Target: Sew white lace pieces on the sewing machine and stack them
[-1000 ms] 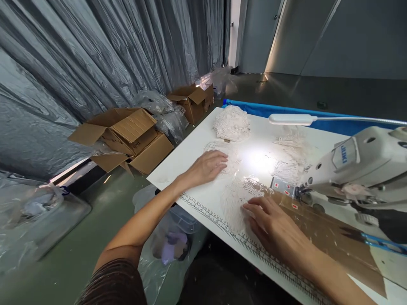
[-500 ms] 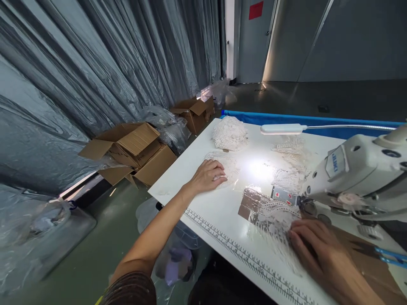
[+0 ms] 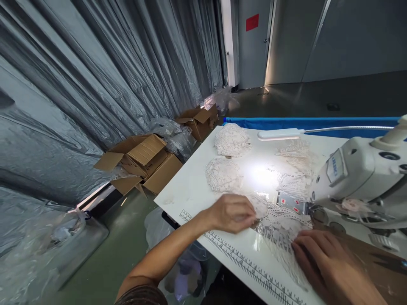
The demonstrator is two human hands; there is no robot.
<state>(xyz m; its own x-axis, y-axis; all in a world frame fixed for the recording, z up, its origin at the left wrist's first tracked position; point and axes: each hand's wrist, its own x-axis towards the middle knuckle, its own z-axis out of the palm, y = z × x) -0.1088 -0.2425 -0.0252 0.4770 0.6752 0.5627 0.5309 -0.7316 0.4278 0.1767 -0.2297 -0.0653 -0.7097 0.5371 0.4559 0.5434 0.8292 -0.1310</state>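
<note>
My left hand [image 3: 233, 213] is closed in a pinch on a white lace piece [image 3: 259, 205], its fingertips by the left end of a fringed lace strip [image 3: 282, 228]. That strip lies on the white table beside the sewing machine's metal plate [image 3: 292, 202]. On the strip's right part, my right hand [image 3: 321, 256] grips the lace edge with bent fingers; the thumb is partly hidden. Left of the bright lamp spot lie a round lace bundle [image 3: 224, 174] and another lace bundle [image 3: 232, 140] behind it. More lace pieces [image 3: 294, 169] are spread near the machine head.
The white sewing machine head [image 3: 359, 169] takes up the right side. A lamp bar [image 3: 280, 134] hangs over the table. A printed ruler [image 3: 241, 260] runs along the front edge. Dark-bladed scissors [image 3: 389, 259] lie at far right. Cardboard boxes [image 3: 144, 159] stand on the floor at left.
My left hand has moved right and nearer, from the lace bundle to the strip's left end, bringing a lace piece over the brown patch there. My right hand stays on the strip. The view has shifted slightly.
</note>
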